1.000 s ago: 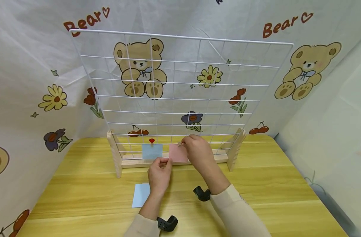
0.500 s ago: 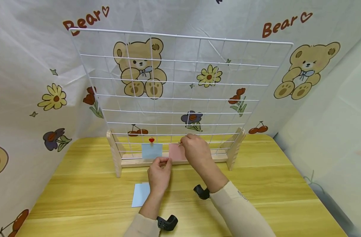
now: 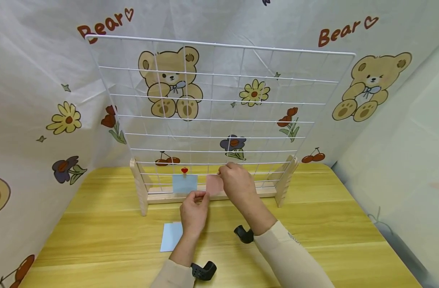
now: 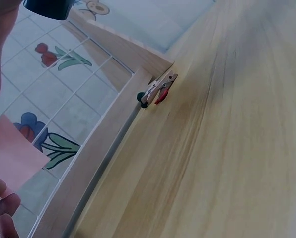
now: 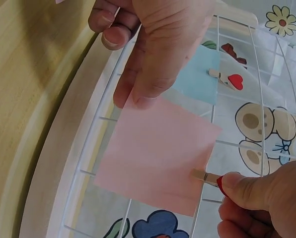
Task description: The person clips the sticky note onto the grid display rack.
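Note:
A pink square note is held against the lower part of the white wire grid. Its lower left corner is pinched between thumb and fingers of my left hand. At its upper edge my right hand pinches a small wooden clothespin with a red heart; the clothespin's tip overlaps the note and a grid wire in the right wrist view. Left of the pink note hangs a light blue note, clipped on by another clothespin with a red heart.
The grid stands in a wooden base on a wood-grain table. Light blue paper lies in front, partly behind my left forearm. Several small clothespins lie near the base. A bear-print cloth hangs behind.
The right hand has shifted slightly left at the pink note's upper edge, and the note now appears narrower and more bowed. The left hand keeps its place at the corner.

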Demonstrator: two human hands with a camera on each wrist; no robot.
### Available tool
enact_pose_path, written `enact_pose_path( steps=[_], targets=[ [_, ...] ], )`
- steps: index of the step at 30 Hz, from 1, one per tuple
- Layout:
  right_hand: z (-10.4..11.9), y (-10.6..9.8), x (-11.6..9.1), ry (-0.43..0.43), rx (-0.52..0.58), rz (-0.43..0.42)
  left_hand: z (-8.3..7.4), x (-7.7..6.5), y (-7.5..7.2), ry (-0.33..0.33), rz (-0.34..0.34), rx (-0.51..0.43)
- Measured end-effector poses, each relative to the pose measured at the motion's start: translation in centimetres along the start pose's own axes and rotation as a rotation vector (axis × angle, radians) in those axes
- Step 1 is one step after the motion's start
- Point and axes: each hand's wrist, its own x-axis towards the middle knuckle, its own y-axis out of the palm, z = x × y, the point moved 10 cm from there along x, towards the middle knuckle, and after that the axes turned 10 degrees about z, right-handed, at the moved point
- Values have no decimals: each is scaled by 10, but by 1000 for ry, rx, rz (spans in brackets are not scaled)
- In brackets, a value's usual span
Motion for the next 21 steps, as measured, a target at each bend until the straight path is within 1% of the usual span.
enact_pose_path(
  steps=[3,7,14,21],
  targets=[
    [-1,0,0,11,3,0,-1,0,1,-2,3,-2],
    [-2,-2,-2,4,-2,-25,0,0,2,-11,3,5],
    [-8,-9,-8,7,69,-89,2,0,0,-19,-12,21],
    [-13,-8,-11,16,85,-102,1,-2,-2,-40,-13,29]
  ],
)
